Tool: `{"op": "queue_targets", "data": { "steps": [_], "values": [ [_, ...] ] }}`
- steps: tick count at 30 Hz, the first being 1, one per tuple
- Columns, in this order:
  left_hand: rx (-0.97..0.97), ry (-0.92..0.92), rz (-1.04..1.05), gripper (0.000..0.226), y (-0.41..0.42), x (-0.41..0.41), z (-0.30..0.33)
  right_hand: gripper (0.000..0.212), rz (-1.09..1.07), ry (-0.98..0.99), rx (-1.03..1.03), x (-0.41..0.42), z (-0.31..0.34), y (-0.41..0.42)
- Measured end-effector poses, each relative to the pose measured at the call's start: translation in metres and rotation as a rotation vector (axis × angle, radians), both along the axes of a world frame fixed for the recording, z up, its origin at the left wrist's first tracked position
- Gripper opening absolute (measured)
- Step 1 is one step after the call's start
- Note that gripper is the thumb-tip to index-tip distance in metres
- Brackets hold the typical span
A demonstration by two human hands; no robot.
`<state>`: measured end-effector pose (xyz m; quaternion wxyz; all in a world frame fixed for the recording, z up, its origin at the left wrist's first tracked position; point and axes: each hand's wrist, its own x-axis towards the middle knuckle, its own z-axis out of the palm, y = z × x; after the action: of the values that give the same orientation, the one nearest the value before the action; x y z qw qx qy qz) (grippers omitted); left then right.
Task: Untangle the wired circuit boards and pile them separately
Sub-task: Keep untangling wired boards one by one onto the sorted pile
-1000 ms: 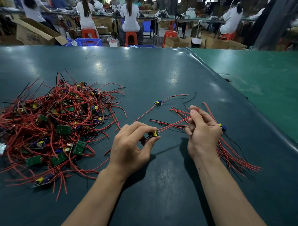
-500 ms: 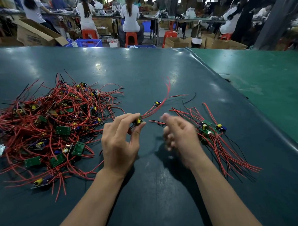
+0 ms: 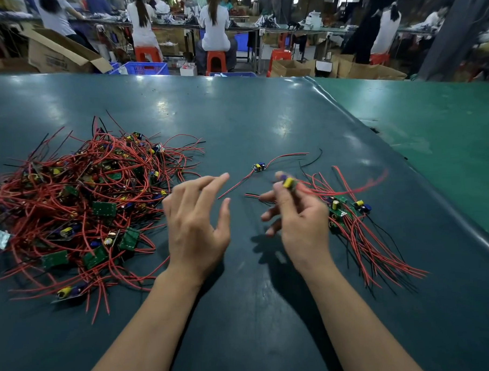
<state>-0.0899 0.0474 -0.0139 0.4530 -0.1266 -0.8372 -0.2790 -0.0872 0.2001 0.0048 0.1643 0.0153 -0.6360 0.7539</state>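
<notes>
- The right hand (image 3: 297, 211) was raised just right of the frame's centre, pinching a small circuit board (image 3: 289, 182) with a yellow capacitor between thumb and fingertips; it was blurred, so I couldn't make out the grip any finer than that.
- That board's red wires (image 3: 358, 187) trailed off to the right, over the sorted pile (image 3: 357, 222), which lay on the table just right of the hand, its leads fanned toward the lower right.
- The left hand (image 3: 196, 224) hovered at centre frame, palm down, fingers spread and loosely extended, with nothing in it.
- The big tangled heap (image 3: 79, 203) of green boards and red wires sat at middle left, its nearest wires just beside the left hand's knuckles.
- One single board (image 3: 259, 166) lay by itself on the dark green table (image 3: 243, 311), above and between the two hands, touching neither; its red and black leads ran out to either side.
- Both forearms came up from the bottom edge, bare, angled inward toward the middle.
- Seated workers (image 3: 213, 21) on orange stools (image 3: 215, 61) lined the top of the frame.
</notes>
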Motion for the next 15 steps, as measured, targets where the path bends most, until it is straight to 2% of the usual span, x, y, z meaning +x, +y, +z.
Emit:
{"op": "queue_targets", "data": {
  "steps": [3, 7, 10, 15],
  "values": [
    [0.021, -0.079, 0.212, 0.036, -0.002, -0.001, -0.003, 0.01, -0.246, -0.006, -0.189, -0.005, 0.003, 0.013],
    [0.05, -0.112, 0.39, 0.034, -0.008, -0.001, -0.004, 0.032, -0.218, -0.3, -0.606, -0.005, 0.0, 0.025],
    [0.065, -0.173, 0.508, 0.039, -0.017, -0.001, -0.004, 0.03, -0.236, -0.339, -0.615, -0.005, -0.005, 0.026],
    [0.046, -0.503, 0.626, 0.066, -0.024, -0.001, -0.007, 0.018, -0.288, -0.297, -0.658, -0.007, -0.005, 0.028]
  ]
}}
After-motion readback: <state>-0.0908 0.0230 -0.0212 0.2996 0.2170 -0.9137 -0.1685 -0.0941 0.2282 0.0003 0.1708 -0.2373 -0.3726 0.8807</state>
